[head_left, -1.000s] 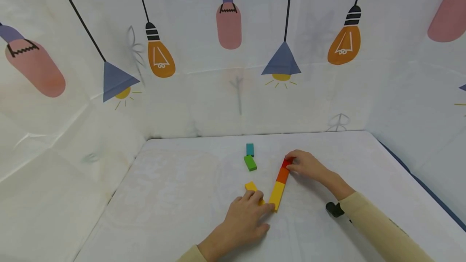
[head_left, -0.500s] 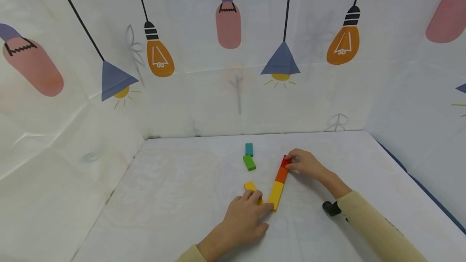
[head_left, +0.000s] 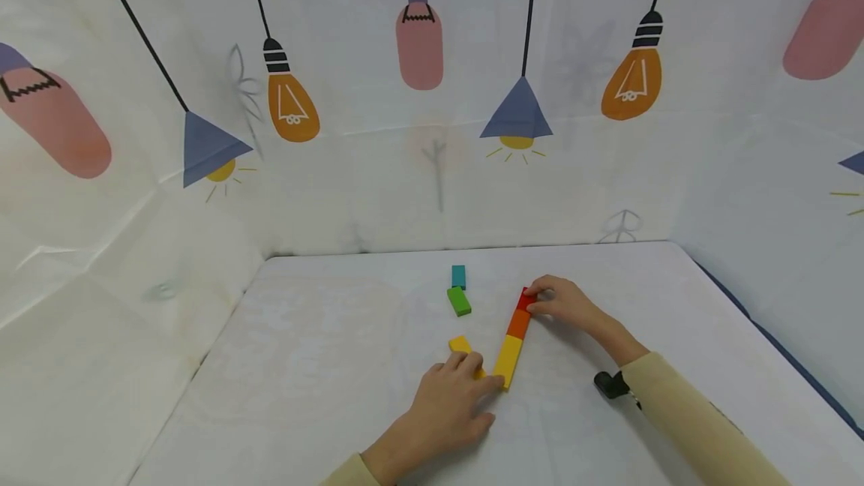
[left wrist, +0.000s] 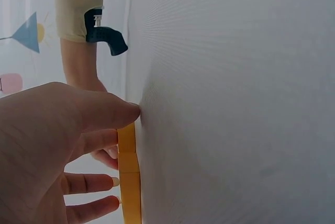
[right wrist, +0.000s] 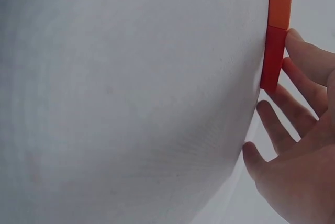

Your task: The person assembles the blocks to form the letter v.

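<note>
A slanting row of blocks lies on the white table in the head view: a red block at the far end, an orange block, then a long yellow block. My right hand pinches the red block between thumb and fingers. In the right wrist view, the thumb sits near where the red block meets the orange one. My left hand has its index fingertip at the yellow block's near end. Its other fingers lie over a second yellow block, partly hidden, left of the row.
A green block and a teal block lie end to end, left of the row and farther back. A dark wrist mount sticks out from the right sleeve. A white cloth wall printed with lamps stands behind the table.
The whole head view shifts slightly left. Both hands keep their places on the blocks, and the row looks the same.
</note>
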`<state>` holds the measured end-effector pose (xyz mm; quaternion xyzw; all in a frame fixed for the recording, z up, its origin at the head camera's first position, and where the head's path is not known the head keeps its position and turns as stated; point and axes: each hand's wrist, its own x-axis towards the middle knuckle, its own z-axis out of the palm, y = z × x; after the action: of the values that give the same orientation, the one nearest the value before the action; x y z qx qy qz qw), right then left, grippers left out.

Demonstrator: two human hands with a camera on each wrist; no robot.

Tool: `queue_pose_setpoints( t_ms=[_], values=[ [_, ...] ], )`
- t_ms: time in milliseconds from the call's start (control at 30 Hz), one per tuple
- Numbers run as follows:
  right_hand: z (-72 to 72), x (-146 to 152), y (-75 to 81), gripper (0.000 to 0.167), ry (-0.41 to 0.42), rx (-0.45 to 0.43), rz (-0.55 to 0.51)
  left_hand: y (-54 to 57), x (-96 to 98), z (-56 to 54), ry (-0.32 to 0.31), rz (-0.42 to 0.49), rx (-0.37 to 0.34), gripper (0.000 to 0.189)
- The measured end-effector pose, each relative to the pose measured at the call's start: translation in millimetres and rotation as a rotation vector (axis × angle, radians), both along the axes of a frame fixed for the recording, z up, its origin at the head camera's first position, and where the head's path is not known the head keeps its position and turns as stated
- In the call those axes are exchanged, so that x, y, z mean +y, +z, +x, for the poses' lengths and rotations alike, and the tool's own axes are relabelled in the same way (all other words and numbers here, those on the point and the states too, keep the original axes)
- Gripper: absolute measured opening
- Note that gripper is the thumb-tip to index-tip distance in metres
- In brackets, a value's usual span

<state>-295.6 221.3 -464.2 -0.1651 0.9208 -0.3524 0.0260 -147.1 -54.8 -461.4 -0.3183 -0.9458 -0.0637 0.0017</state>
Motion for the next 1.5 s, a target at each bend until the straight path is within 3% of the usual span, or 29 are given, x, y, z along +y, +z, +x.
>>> queue_pose_setpoints(
  t_ms=[833, 1300, 1500],
  values=[
    [-0.7, -2.6, 1.1, 0.023, -0.015, -0.009, 0.025, 0.1, 2.2, -5.3, -0.021, 0.036, 0.031, 0.035],
    [0.9, -3.3, 3.0, 0.023, -0.028, -0.019, 0.032, 1.4, 1.8, -10.6, -0.03, 0.1, 0.032, 0.029],
    [0.5, -3.4, 1.9, 0.025, -0.024, -0.014, 0.028, 3.1, -2.7, -18.9, 0.012, 0.16, 0.026, 0.03]
  ],
)
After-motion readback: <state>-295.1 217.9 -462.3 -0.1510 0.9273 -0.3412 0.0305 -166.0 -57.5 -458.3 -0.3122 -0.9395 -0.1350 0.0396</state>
